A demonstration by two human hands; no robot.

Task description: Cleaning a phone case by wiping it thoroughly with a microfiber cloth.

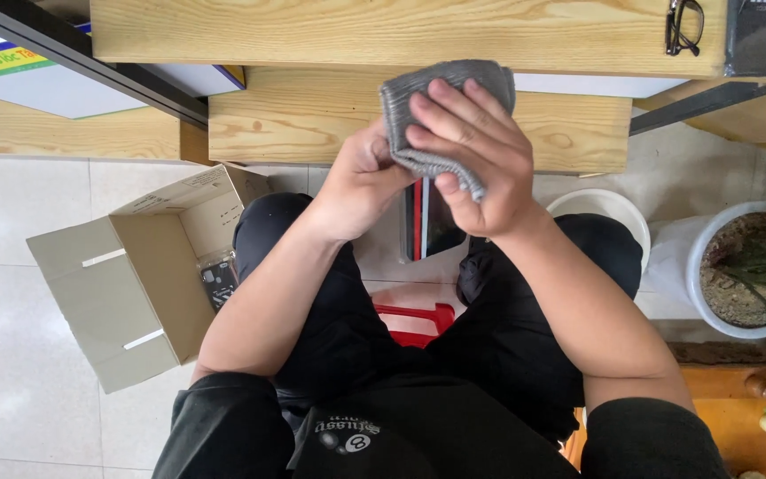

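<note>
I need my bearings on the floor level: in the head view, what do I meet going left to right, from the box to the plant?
Open cardboard box with a small dark device inside → left hand → grey cloth, gripped by both hands → right hand → white bucket → white plant pot.

Bright, even daylight, soft faint shadows, pale floor tiles [19, 293] slightly washed out, sharp focus, mild wide-angle edge distortion
</note>
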